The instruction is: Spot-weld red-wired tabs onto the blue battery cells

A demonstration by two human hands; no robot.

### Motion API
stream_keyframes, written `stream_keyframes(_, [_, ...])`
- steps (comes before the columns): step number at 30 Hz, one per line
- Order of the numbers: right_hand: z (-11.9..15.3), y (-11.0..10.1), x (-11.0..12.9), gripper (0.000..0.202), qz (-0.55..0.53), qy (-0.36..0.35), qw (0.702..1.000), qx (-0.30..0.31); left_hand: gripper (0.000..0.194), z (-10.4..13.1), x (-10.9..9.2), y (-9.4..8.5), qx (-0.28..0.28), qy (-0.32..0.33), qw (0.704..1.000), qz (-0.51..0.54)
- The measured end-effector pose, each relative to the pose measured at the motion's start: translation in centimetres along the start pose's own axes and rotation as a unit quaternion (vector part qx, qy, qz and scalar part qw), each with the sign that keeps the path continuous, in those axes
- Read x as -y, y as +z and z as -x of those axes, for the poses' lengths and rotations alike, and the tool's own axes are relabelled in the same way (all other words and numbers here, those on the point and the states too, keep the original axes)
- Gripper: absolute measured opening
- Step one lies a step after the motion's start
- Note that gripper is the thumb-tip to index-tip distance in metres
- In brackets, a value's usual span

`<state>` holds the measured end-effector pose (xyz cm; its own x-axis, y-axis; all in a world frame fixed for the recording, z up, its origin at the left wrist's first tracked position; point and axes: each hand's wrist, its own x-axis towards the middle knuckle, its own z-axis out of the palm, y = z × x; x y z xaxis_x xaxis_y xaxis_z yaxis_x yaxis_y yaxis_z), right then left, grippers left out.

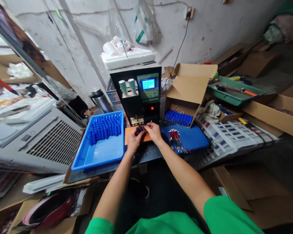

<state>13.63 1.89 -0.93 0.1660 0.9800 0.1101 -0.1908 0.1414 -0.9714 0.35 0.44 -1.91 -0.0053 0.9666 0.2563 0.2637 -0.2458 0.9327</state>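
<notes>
Both hands meet at the foot of a black machine (146, 113) with a lit blue screen. My left hand (134, 139) is closed on a small dark blue cylinder (140, 129), below the machine's metal tips. My right hand (153, 131) is pinched at the cylinder's right side; what its fingertips hold is too small to make out. An orange mat (147, 137) lies under the hands. To the left, a blue tray (104, 152) holds several upright blue cylinders. On the right, red and black wires (175, 138) lie on a blue surface (197, 136).
An open cardboard box (190, 78) with several blue cylinders stands right of the machine. A metal flask (101, 100) is behind the tray. Farther right are a green tray (230, 89) and cardboard boxes. A grey slatted unit (49, 139) stands at the left.
</notes>
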Motion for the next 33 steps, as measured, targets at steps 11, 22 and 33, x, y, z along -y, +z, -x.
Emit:
stream_keyframes(11, [0.0, 1.0, -0.7, 0.018, 0.051, -0.025, 0.998, 0.005, 0.030, 0.1, 0.5, -0.2, -0.012, 0.014, 1.000, 0.001])
stream_keyframes(22, [0.0, 1.1, -0.9, 0.015, 0.084, -0.034, 0.996, -0.002, 0.030, 0.0, 1.0, -0.1, -0.015, 0.014, 1.000, 0.013])
stream_keyframes(33, [0.0, 1.0, -0.8, 0.013, 0.102, -0.047, 0.994, 0.004, 0.030, -0.1, 1.7, 0.0, -0.011, 0.026, 0.999, 0.029])
